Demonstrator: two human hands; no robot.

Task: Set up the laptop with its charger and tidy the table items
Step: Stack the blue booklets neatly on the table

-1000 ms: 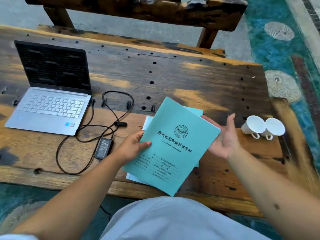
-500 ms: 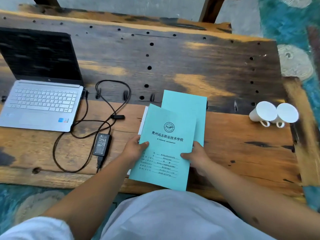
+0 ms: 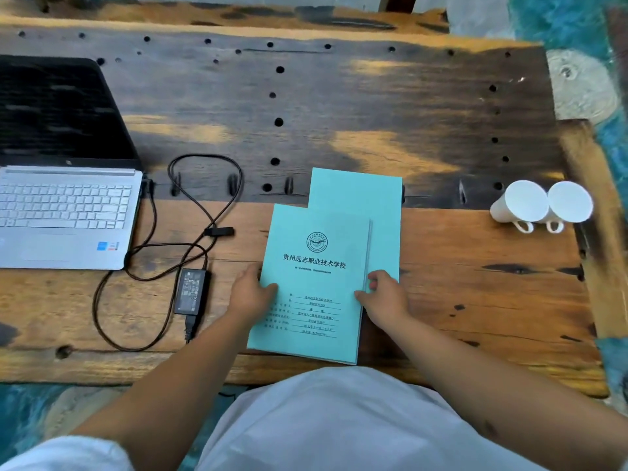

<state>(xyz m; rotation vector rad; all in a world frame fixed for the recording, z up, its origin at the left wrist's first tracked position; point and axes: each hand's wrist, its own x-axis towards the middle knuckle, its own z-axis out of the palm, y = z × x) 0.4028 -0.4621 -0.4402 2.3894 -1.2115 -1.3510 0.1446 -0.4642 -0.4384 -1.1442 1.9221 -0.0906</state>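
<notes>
Between both hands: top booklet (image 3: 314, 266), left hand (image 3: 249, 295) and right hand (image 3: 384, 299) fingers pinching its side edges.

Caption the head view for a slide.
Both hands square teal booklets beside a charging laptop and cups.

The laptop (image 3: 64, 185) runs off the left edge, so I can't see its far side. My top booklet (image 3: 312, 283) covers most of the lower booklet (image 3: 360, 198). My fingers under the covers are hidden. The small print is too fine to read.
</notes>
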